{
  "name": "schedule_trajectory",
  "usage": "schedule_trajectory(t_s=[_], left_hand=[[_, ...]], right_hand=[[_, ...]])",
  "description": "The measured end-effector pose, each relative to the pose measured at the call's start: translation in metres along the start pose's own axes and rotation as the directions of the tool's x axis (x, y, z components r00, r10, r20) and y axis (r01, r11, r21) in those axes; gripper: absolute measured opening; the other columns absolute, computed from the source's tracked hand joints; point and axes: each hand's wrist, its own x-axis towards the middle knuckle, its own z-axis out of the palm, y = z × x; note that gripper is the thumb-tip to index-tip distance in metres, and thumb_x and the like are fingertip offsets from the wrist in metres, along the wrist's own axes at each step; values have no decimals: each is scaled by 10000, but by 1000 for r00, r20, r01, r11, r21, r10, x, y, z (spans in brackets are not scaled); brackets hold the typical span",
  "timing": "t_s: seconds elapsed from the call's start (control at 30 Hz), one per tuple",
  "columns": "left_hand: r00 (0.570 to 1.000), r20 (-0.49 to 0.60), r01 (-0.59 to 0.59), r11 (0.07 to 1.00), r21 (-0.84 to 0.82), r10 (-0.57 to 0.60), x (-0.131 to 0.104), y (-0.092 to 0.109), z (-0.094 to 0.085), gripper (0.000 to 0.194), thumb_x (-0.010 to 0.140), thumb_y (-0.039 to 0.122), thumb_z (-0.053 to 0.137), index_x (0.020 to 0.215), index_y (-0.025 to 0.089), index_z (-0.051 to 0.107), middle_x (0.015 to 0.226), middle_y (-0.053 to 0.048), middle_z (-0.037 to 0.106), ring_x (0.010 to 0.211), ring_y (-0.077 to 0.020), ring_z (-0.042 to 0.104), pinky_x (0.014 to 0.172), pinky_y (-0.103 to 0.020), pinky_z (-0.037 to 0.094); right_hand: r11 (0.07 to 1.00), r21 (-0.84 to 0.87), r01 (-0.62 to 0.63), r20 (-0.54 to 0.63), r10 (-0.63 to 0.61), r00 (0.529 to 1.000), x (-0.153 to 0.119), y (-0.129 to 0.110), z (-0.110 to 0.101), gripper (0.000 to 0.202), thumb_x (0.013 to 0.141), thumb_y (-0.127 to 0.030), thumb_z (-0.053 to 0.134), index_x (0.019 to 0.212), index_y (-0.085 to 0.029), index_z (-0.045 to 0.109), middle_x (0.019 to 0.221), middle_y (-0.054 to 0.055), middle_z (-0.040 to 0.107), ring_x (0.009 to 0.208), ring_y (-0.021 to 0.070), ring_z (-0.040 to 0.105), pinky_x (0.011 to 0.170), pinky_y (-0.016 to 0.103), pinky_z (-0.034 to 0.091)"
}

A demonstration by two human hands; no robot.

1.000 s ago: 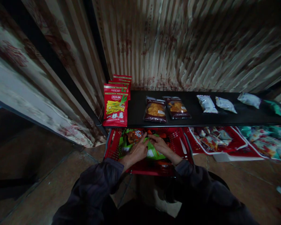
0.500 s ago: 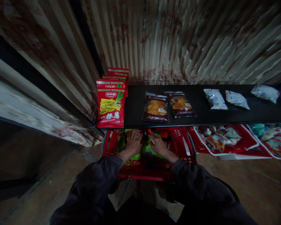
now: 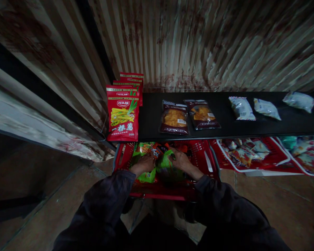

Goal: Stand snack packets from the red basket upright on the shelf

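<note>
Pleated curtains with a reddish print hang behind a black shelf, all in dim light. Red bags overlap at the shelf's left end; two brown bags lie near the middle, with pale bags farther right. Below the front edge, a red basket holds two green bags side by side, with orange packets toward the far side. The left hand lies over the left green bag; its fingertips are hidden, so I cannot tell whether it grips. The right hand touches the upper edge of the right green bag, thumb and fingers narrow; whether they pinch it I cannot tell. Another basket of packets stands just to the right, above brown floor tiles.
</note>
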Motion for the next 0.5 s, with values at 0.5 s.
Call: schedule_trajectory(t_s=[0.5], left_hand=[[947,250,174,976,133,-203,-12,-1,-27,313,853,114,481,1044,89,727,1095,-232,718,1030,-311,699,823,-363,550]], right_hand=[[939,252,234,331,-311,891,-37,-23,34,598,883,-222,501,1473,-164,428,1473,125,517,1362,258,493,1153,464,359]])
